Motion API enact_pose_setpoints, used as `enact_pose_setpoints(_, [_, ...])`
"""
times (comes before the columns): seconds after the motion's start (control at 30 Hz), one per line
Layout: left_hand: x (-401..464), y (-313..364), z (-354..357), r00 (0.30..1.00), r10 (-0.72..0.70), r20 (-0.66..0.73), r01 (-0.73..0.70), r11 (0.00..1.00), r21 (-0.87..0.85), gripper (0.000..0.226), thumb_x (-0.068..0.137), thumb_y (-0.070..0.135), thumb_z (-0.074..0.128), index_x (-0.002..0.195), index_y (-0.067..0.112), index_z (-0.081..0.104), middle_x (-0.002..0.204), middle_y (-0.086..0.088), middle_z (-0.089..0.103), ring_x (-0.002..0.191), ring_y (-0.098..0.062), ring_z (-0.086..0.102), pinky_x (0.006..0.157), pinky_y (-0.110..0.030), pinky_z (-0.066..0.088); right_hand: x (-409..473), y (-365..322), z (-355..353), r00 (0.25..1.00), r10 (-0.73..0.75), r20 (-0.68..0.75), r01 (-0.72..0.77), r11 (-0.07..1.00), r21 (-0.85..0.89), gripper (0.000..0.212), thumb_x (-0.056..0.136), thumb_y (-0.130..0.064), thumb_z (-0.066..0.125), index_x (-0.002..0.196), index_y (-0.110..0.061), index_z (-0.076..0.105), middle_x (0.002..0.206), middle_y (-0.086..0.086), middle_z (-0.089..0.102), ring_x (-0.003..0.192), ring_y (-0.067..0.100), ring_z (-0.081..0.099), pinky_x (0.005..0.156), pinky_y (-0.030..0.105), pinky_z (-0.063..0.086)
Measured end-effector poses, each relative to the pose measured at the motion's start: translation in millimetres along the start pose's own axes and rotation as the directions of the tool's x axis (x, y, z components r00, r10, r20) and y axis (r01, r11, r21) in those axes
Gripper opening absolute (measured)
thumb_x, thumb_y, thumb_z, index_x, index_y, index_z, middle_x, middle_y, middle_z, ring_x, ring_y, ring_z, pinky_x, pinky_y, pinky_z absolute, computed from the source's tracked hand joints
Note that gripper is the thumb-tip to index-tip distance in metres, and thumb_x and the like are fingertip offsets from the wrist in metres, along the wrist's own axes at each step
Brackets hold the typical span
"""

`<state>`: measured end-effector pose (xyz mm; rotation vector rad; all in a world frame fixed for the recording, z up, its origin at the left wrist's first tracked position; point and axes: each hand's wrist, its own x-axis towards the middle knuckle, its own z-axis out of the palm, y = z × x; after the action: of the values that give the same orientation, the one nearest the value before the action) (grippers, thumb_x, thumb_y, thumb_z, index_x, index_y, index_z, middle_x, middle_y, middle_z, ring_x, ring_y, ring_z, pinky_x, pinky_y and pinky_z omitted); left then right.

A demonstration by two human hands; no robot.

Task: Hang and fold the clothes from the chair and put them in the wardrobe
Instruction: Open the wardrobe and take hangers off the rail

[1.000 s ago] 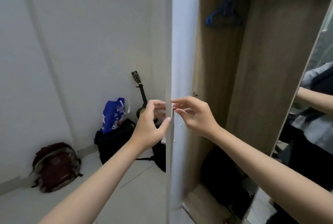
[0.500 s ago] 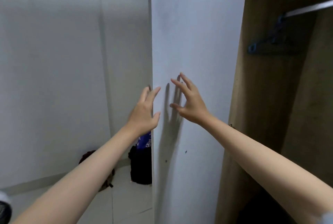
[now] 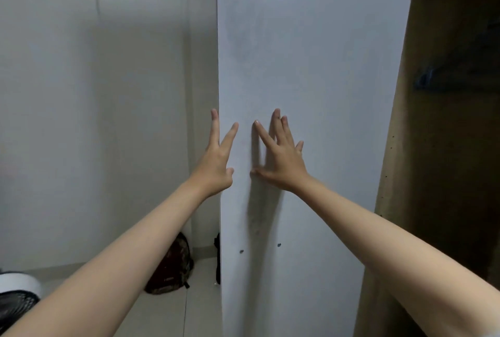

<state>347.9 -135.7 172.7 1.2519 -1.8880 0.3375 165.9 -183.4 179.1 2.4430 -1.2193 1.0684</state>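
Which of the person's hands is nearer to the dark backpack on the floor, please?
Left. The left hand is at the white door's free edge, above the backpack at lower left. The right hand rests on the door face, farther right.

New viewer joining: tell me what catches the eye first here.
Two hands dominate: the left hand at the edge of the pale wardrobe door, the right hand spread flat on its face. Right of the door gapes the dark wardrobe interior; a backpack sits on the floor, lower left.
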Motion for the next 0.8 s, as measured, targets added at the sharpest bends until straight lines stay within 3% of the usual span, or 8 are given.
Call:
enact_pose_setpoints(0.5, [42,-54,26,0.995,-0.048,0.091,0.052,0.998,-0.044,0.095,0.080,-0.004,0.060,0.150,0.027,0.005,0.147,0.007,-0.042,0.138,-0.029,0.034,0.085,-0.043,0.053,43,12,44,0.997,0.077,-0.024,-0.079,0.990,-0.118,0.099,0.080,-0.032,0.070,0.150,-0.037,0.001,0.154,-0.002,-0.032,0.144,0.020,-0.024,0.103,0.073,0.007])
enact_pose_setpoints(0.57, [45,-55,31,0.992,-0.065,0.106,0.071,0.996,-0.047,0.092,0.081,-0.001,0.060,0.150,0.025,0.004,0.149,0.001,-0.040,0.138,-0.025,0.032,0.104,-0.042,0.041,44,17,45,0.997,0.069,-0.021,-0.071,0.988,-0.138,0.096,0.081,-0.031,0.069,0.150,-0.035,0.002,0.155,0.000,-0.030,0.144,0.020,-0.022,0.105,0.071,0.009])
enact_pose_setpoints(0.6, [46,-55,35,0.990,-0.085,0.114,0.091,0.994,-0.054,0.092,0.082,0.001,0.060,0.151,0.023,0.003,0.150,-0.002,-0.038,0.140,-0.023,0.028,0.115,-0.042,0.025,44,19,44,0.998,0.066,-0.018,-0.068,0.987,-0.145,0.096,0.082,-0.032,0.068,0.151,-0.034,0.002,0.155,0.001,-0.028,0.145,0.020,-0.021,0.106,0.069,0.010])
enact_pose_setpoints(0.67, [48,-52,42,0.985,-0.124,0.122,0.135,0.987,-0.087,0.092,0.083,0.006,0.061,0.151,0.021,0.002,0.151,-0.007,-0.035,0.147,-0.025,0.006,0.116,-0.044,0.002,43,26,40,0.998,0.064,-0.018,-0.065,0.988,-0.141,0.095,0.083,-0.033,0.067,0.151,-0.033,0.002,0.157,0.001,-0.024,0.146,0.020,-0.016,0.108,0.066,0.012])
enact_pose_setpoints(0.8, [53,-42,52,0.982,-0.172,0.079,0.180,0.978,-0.104,0.086,0.085,0.015,0.060,0.151,0.015,0.004,0.152,-0.017,-0.028,0.145,-0.029,-0.014,0.115,-0.046,-0.004,37,41,22,0.996,0.051,-0.072,-0.059,0.992,-0.108,0.088,0.086,-0.033,0.063,0.151,-0.033,0.003,0.160,-0.001,-0.011,0.148,0.019,-0.003,0.111,0.059,0.014])
